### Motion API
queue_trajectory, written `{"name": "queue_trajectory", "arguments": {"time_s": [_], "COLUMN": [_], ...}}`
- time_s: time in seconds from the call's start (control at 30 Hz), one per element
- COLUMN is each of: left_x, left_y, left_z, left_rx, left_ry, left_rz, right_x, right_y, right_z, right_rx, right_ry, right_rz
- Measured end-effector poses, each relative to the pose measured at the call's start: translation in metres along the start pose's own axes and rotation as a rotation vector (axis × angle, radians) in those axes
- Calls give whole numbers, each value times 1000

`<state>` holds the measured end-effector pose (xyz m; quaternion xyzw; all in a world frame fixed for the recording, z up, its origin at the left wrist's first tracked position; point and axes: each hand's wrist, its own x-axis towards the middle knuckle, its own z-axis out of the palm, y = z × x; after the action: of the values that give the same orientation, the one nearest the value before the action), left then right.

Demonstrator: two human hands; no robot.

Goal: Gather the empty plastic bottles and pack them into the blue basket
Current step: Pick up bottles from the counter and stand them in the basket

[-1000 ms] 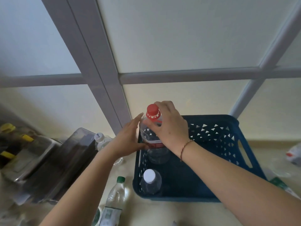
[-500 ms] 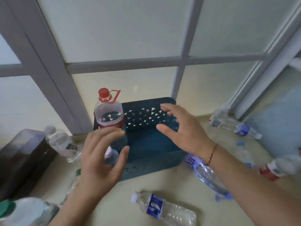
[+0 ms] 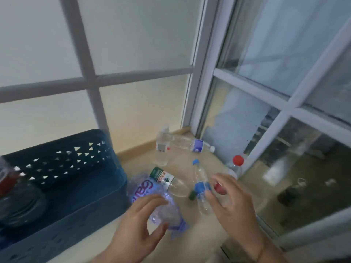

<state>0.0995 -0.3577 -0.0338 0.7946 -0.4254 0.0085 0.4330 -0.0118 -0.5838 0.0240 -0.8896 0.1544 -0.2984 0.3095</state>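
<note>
The blue basket [image 3: 79,188] stands at the left with a red-labelled bottle [image 3: 7,179] inside at the frame edge. Right of it lie several empty bottles on the beige sill. My left hand [image 3: 140,230] hovers open over a crumpled blue-purple bottle [image 3: 152,198]. My right hand [image 3: 233,204] is open, fingers spread, over a blue-capped bottle [image 3: 200,185] and a red-labelled bottle [image 3: 235,168]. A green-labelled bottle [image 3: 169,182] lies between my hands. Farther back, a clear bottle [image 3: 162,147] stands upright and a blue-labelled one [image 3: 191,144] lies flat.
Frosted window panes with grey bars [image 3: 89,82] rise behind the sill. A clear glass window frame [image 3: 269,130] closes off the right side, close to the bottles. The sill's corner is at the back middle.
My view swung right, so the basket slid to the left edge. Both hands left the basket and moved over the loose bottles on the sill. The red-capped bottle stays in the basket.
</note>
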Motion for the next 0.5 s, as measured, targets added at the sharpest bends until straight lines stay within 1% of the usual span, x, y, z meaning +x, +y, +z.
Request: {"name": "queue_trajectory", "arguments": {"time_s": [0.07, 0.1, 0.17, 0.23, 0.27, 0.33, 0.43, 0.5], "left_x": [24, 39, 73, 109, 125, 153, 183, 194], "left_y": [11, 17, 30, 42, 46, 52, 58, 64], "left_z": [37, 58, 101, 141, 158, 186, 206, 206], "left_rx": [-18, -44, -113, -183, -220, -262, -306, -332], "left_ry": [-92, -140, -228, -296, -301, -279, -256, -257], "left_rz": [-40, -66, -125, -227, -279, -371, -389, -396], "right_x": [12, 21, 41, 60, 69, 83, 94, 93], "right_y": [29, 43, 72, 98, 110, 127, 138, 141], "right_z": [-17, -24, -33, -36, -34, -31, -27, -28], "right_rx": [-58, -106, -168, -125, -82, -17, 39, 58], "right_ry": [131, 159, 111, -7, -57, -110, -125, -156], "right_rz": [82, 139, 281, 396, 425, 433, 372, 356]}}
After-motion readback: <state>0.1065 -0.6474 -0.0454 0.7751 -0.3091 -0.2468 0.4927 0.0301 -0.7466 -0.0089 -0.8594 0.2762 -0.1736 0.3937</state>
